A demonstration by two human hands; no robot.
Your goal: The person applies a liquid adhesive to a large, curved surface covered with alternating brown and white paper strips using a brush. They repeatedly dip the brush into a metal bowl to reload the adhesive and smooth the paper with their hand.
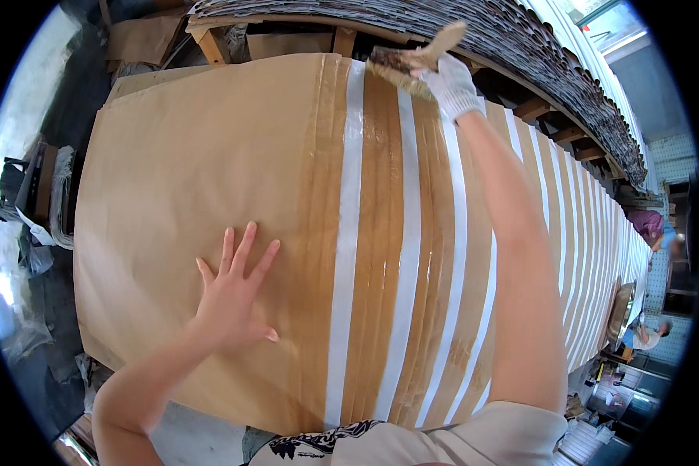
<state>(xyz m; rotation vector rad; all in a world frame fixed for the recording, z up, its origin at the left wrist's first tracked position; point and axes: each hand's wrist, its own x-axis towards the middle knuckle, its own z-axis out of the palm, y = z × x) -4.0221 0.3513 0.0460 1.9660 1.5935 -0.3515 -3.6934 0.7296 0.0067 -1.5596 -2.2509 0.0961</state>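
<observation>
1. Brush (397, 64) is at the far edge of the brown paper (175, 171), gripped in the gloved right hand (449, 84); exact finger placement is unclear.
2. Left hand (233, 307) rests, fingers spread; weak pressure might let paper slip.
3. Overloaded bristles could drip.

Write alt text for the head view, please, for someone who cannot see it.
A white-gloved right hand holds a wide bristle brush near the far edge of overlapping brown paper sheets with white stripes. The bare left hand is spread over their plain brown area.
</observation>
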